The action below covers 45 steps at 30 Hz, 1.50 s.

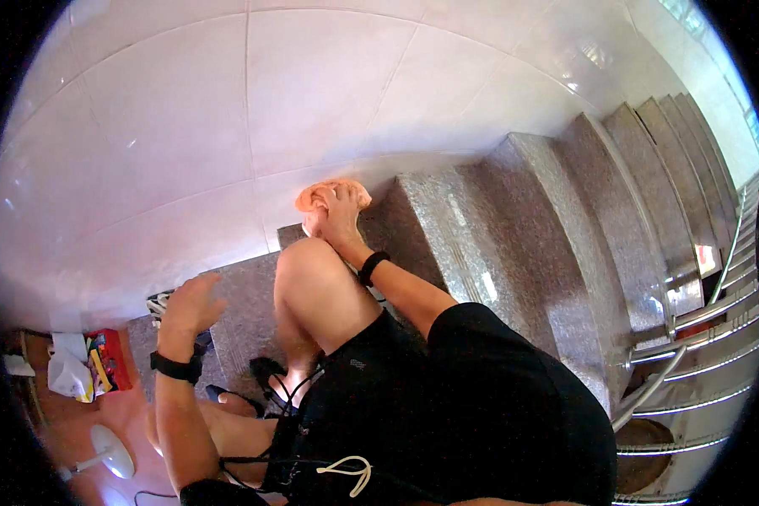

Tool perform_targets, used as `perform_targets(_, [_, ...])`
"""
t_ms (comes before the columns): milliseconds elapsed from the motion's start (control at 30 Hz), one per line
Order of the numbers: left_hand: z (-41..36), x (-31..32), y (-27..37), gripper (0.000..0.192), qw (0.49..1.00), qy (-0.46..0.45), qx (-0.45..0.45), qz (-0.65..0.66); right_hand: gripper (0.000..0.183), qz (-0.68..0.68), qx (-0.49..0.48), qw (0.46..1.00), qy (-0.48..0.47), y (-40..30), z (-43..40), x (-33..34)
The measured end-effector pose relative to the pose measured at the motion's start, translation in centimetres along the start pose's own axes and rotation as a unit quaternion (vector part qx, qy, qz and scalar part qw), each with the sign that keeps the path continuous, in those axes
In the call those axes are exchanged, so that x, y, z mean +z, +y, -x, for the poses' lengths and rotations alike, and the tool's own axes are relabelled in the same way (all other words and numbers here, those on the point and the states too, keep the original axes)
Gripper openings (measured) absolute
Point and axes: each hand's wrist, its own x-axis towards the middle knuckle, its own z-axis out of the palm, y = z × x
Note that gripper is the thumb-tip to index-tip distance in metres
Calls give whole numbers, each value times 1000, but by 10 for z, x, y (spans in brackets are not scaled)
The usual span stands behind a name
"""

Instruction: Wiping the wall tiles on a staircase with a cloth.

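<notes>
My right hand [341,218] grips a bunched orange cloth [315,193] at the foot of the pale tiled wall [316,107], beside a stone stair step [411,228]. The cloth looks pressed to the wall's lower edge, though the hand hides the contact. My left hand [193,303] is raised at the left with fingers apart and nothing in it. Behind it, a black-and-white object [158,305] is partly hidden, too little visible to name. My bent knee [316,284] stands between the two hands.
Stone stairs [518,209] climb to the right, bordered by a metal railing [683,345]. A red box [117,360] and a white plastic bag [69,374] lie at lower left. Near them is a white round-based stand [112,450] on the reddish floor [79,420].
</notes>
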Motion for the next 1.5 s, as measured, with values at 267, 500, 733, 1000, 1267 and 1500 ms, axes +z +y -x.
perform_targets(267, [4,-8,3,50,1000,2,24,-9,27,-310,-31,934,175,-84,-108,-80])
perform_targets(500, [-11,5,-3,49,998,34,43,5,51,-119,-241,906,326,-160,-231,-179])
perform_targets(733, [-21,10,2,49,999,12,50,8,40,104,-349,906,215,-133,-208,-80])
perform_targets(1000, [-3,2,-1,47,998,41,47,-1,30,132,-553,814,-120,-21,-77,11])
perform_targets(1267, [3,3,-4,45,998,50,31,-9,24,134,-368,857,-335,66,31,46])
perform_targets(1500, [2,-7,7,46,1000,19,23,9,31,93,-113,977,-157,123,75,33])
